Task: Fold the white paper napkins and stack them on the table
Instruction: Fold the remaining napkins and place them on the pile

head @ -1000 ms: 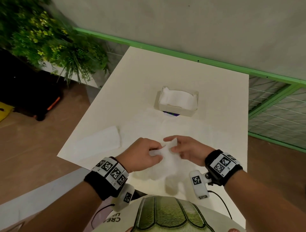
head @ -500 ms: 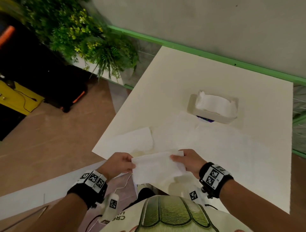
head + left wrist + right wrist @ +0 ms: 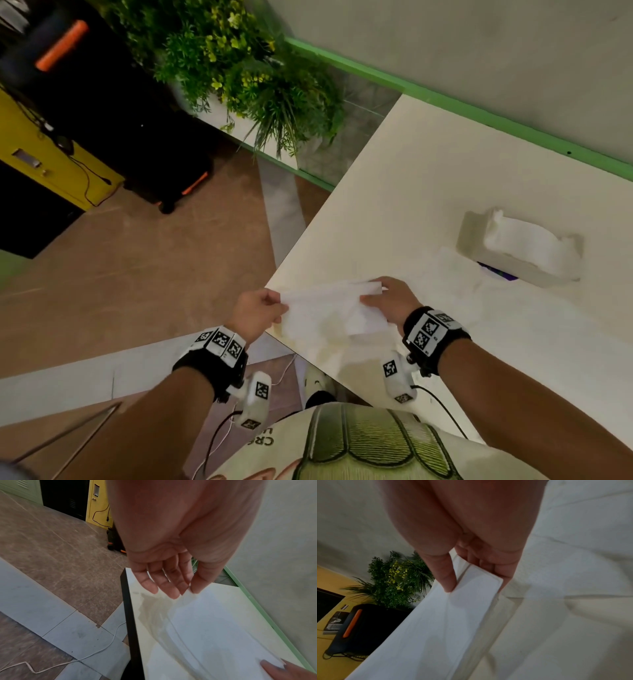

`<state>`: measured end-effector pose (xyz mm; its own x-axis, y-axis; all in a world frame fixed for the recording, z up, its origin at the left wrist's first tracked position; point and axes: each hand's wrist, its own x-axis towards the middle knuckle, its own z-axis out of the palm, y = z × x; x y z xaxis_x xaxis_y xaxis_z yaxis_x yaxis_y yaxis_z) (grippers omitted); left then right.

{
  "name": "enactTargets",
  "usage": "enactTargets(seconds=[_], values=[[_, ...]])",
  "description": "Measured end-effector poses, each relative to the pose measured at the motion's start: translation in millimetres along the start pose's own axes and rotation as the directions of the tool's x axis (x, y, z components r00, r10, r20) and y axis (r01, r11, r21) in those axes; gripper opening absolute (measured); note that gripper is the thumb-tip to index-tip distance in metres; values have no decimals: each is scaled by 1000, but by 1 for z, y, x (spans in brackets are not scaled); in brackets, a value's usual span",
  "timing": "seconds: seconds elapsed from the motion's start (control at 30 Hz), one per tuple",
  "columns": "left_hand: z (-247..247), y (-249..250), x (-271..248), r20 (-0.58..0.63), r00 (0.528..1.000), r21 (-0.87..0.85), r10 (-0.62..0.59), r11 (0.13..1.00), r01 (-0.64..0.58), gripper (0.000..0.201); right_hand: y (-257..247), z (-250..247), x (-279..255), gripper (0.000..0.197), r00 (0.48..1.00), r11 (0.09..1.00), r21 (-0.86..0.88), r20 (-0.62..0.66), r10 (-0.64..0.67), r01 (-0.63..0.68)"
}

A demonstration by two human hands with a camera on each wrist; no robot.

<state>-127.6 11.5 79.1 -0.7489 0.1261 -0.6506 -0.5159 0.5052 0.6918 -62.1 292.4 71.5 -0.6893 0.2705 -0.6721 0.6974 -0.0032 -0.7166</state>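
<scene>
One folded napkin (image 3: 334,310) is pinched at both ends by left hand (image 3: 256,313) and right hand (image 3: 390,299), held over the table's (image 3: 428,192) near-left corner. Stacking step; lowering flat is needed next.

A white table (image 3: 428,192) with a dark edge band stands against a grey wall with a green strip. At about two o'clock on it sits a clear napkin holder (image 3: 520,250) filled with white napkins, resting directly on the tabletop. A thin white sheet (image 3: 496,308) lies spread flat over the near part of the table, reaching the holder.
</scene>
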Motion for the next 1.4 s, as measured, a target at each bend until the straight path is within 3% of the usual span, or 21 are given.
enactTargets(seconds=[0.1,0.27,0.4,0.57,0.67,0.77,0.83,0.9,0.97,1.2,1.4], values=[[2,1,11,-22,1000,8,6,1000,-5,13,-5,7,13,32,999,999,-41,-28,-23,21],[4,-8,25,-35,999,141,-9,990,14,13,-2,11,19,38,994,946,-316,-53,-96,74],[-1,-12,30,-59,998,226,15,974,-1,12,-1,-1,8,42,984,894,-431,-64,-167,124],[-7,-9,30,-88,995,332,36,943,-5,13,22,-64,-15,28,935,766,-607,-105,-340,210],[-10,-16,27,-125,989,385,79,923,-25,12,56,-115,-38,13,929,639,-756,-122,-350,142],[-6,-21,19,-151,979,435,137,898,-59,15,99,-157,-74,29,932,558,-829,-175,-318,35],[3,-18,9,-156,968,486,195,869,-96,16,131,-178,-98,53,936,480,-877,-171,-308,-3],[15,-13,-3,-169,955,518,244,846,-125,15,159,-187,-117,79,960,411,-911,-111,-256,4],[31,-6,-16,-164,946,556,281,818,-147,15,179,-190,-128,88,978,360,-932,-29,-207,48],[106,21,-56,8,916,645,401,698,-311,15,186,-194,-126,35,939,460,-874,-12,-344,158],[167,43,-83,153,869,633,471,628,-452,16,186,-213,-130,28,917,605,-746,18,-399,278]])
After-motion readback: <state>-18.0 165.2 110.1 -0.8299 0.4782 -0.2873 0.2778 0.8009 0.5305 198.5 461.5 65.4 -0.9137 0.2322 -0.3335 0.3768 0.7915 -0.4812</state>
